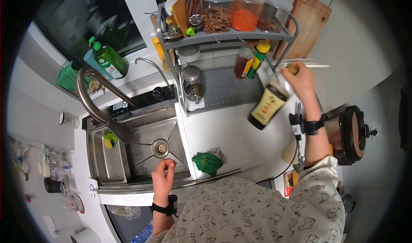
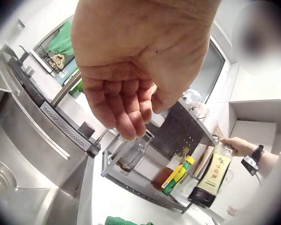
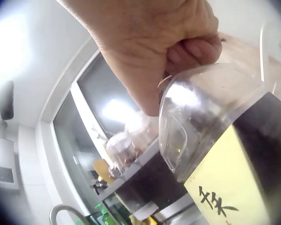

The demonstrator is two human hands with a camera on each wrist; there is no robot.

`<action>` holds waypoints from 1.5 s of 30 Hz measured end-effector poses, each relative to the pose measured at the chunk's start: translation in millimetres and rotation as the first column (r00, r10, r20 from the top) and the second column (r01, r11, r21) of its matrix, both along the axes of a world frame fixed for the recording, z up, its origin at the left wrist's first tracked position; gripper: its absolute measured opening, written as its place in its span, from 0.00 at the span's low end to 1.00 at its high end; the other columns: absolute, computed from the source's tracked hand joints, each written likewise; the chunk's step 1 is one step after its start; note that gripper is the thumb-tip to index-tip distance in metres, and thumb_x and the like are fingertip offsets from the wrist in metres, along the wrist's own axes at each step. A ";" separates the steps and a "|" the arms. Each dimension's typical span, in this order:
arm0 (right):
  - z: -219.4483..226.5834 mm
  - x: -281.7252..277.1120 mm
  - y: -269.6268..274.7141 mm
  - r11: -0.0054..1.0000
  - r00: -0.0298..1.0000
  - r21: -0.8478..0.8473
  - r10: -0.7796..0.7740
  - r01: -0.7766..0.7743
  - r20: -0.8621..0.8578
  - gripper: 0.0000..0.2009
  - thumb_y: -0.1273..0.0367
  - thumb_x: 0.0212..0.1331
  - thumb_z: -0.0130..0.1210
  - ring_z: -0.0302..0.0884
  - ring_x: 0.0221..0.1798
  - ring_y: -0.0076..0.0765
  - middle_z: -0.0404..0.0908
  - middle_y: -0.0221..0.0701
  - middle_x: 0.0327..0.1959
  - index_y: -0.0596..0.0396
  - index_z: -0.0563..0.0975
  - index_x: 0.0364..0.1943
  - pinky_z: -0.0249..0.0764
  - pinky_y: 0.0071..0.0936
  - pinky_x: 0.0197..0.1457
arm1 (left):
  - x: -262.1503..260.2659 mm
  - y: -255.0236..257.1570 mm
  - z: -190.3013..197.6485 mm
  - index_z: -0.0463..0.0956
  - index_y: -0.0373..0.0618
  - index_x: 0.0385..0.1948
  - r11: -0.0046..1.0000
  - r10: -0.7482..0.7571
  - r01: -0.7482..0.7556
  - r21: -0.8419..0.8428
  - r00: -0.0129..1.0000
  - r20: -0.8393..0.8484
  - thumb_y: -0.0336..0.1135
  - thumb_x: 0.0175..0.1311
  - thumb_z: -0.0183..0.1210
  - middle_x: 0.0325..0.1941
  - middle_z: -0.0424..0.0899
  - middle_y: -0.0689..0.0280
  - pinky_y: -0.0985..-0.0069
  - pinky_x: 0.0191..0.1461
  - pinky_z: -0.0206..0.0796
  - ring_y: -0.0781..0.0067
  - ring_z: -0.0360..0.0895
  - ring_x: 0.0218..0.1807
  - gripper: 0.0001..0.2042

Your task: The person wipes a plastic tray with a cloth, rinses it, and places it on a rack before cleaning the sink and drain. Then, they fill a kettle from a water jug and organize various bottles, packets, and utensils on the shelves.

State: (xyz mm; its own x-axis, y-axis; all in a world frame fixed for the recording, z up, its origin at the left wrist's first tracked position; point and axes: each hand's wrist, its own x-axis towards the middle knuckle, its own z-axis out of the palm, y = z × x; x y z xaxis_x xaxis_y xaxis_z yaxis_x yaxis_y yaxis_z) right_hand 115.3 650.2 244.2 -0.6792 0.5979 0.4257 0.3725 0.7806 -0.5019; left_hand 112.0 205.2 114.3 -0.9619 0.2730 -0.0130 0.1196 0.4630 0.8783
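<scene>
My right hand [image 1: 299,80] grips a soy sauce bottle [image 1: 269,105] at its cap and neck. The bottle hangs tilted over the white counter, its dark base toward the lower left. In the right wrist view, curled fingers close around the top of the bottle [image 3: 229,173], above its clear shoulder and pale yellow label. My left hand [image 1: 163,174] hovers over the front edge of the sink [image 1: 141,157]. Its fingers are loosely bent, and the left wrist view shows nothing held in that hand [image 2: 131,89].
A grey two-tier rack [image 1: 227,37] carries lidded jars on top; a glass pot [image 1: 192,82] and a yellow-capped bottle [image 1: 259,58] stand below. A green cloth [image 1: 208,162] lies beside the sink. The faucet [image 1: 107,114] arches over the basin. A dark cooker [image 1: 346,133] stands right.
</scene>
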 end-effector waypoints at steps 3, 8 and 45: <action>-12.3 -33.4 -29.5 0.998 0.999 0.041 0.037 -0.037 0.006 0.21 0.54 0.44 0.61 0.76 0.28 0.52 0.77 0.46 0.21 0.61 0.73 0.26 0.72 0.36 0.32 | 0.2 -3.6 3.2 0.73 0.36 0.30 0.999 0.019 -0.019 0.027 1.000 0.006 0.28 0.60 0.53 0.28 0.81 0.61 0.78 0.38 0.69 0.71 0.79 0.32 0.04; -39.7 -91.1 -37.7 0.999 0.997 0.030 0.040 -0.038 -0.068 0.22 0.54 0.43 0.62 0.77 0.31 0.53 0.77 0.49 0.24 0.63 0.73 0.28 0.73 0.39 0.34 | 0.3 -19.9 -4.6 0.73 0.36 0.30 0.998 0.055 -0.054 0.026 0.998 -0.030 0.27 0.60 0.53 0.28 0.81 0.61 0.78 0.38 0.69 0.71 0.79 0.32 0.04; -251.7 181.1 62.6 0.818 0.669 -0.040 -0.439 0.573 0.600 0.14 0.64 0.53 0.51 0.77 0.38 0.55 0.77 0.49 0.34 0.59 0.71 0.39 0.75 0.44 0.39 | -16.7 103.2 21.6 0.74 0.39 0.34 0.863 -0.495 0.489 -0.123 0.868 -0.020 0.29 0.59 0.54 0.29 0.80 0.60 0.77 0.36 0.69 0.68 0.79 0.30 0.05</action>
State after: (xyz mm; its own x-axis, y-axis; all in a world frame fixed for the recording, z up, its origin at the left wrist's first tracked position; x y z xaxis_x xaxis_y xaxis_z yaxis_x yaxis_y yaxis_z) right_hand 296.3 712.9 -7.5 -0.3131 0.9453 -0.0917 0.9342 0.2892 -0.2088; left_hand 95.3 308.4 135.9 -0.7028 0.7109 -0.0269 0.3994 0.4255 0.8121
